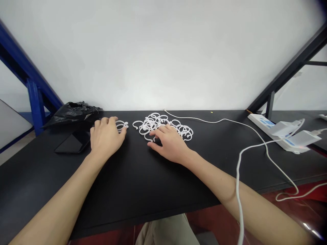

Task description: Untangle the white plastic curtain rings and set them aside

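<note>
On the black table, white open plastic rings with knobbed ends, like curtain rings (pixel 150 124), lie in a loose tangled pile. My right hand (pixel 168 143) rests at the pile's near right side, thumb and fingers apart; its fingertips touch or hover just over the rings, and I cannot tell which. Left of the pile, my left hand (pixel 106 136) is curled around a couple of curtain rings (pixel 122 126). Their knobbed ends stick out between thumb and forefinger, while the rest is hidden by the hand.
A dark phone (pixel 73 142) lies left of my left hand, with a crumpled black plastic bag (pixel 74 114) behind it. At the right sits a white power strip (pixel 270 129) with chargers. A white cable (pixel 238 173) loops over my right forearm. A white wall (pixel 163 54) rises behind.
</note>
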